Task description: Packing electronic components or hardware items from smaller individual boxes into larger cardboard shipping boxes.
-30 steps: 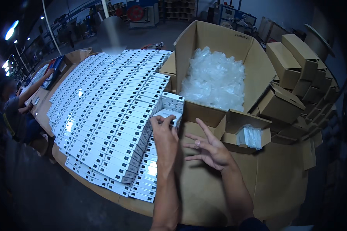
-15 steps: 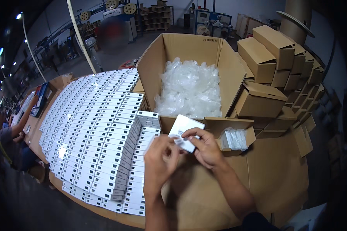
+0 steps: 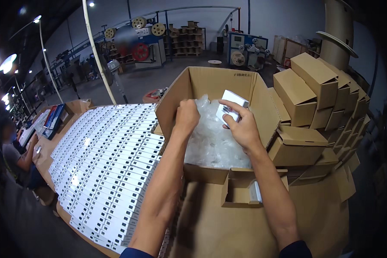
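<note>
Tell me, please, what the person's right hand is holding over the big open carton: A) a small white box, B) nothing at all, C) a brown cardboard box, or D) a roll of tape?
A: the right hand grips a small white box above the large open carton, while the left hand reaches into the clear plastic bags inside it.

left hand point(image 3: 187, 117) fingers buried in clear bags point(image 3: 213, 142) — contents unreadable, forearms cut off
</note>
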`<state>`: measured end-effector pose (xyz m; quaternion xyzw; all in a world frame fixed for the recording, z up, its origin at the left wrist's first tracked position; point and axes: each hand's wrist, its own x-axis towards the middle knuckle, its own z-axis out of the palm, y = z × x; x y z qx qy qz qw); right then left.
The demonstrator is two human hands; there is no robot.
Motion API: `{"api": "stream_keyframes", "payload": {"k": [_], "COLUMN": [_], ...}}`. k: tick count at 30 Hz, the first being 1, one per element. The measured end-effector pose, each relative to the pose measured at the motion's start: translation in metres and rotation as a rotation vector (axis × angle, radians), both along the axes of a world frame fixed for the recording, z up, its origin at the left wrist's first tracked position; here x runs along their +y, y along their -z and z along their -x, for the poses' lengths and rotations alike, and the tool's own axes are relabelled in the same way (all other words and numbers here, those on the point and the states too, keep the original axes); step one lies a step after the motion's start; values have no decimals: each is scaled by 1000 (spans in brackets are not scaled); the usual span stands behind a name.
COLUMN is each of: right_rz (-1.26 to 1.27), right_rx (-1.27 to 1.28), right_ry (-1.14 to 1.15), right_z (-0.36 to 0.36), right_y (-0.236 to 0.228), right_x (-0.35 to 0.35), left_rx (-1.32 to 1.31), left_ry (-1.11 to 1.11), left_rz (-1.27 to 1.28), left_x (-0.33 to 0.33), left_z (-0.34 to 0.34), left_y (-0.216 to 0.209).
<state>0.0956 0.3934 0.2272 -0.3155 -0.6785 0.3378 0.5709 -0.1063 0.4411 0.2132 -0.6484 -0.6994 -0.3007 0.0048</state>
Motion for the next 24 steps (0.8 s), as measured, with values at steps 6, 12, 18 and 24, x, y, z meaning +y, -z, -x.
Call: {"api": "stream_keyframes", "payload": {"k": [6, 12, 18, 24], "right_rz": [58, -308, 74, 468], "right_rx": [43, -152, -450, 73], "right_ry": [32, 204, -139, -67], "right_z": [0, -14, -40, -58], "right_y": [-9, -33, -22, 73], "right_x": [19, -21, -102, -215], "left_rx": [-521, -721, -914, -2134], "left_ry": [29, 303, 254, 275], "left_rz": [-477, -517, -604, -510], "left_x": [-30, -98, -188, -288], "left_z": [-9, -11, -38, -94], "left_y": [-46, -32, 4, 16]}}
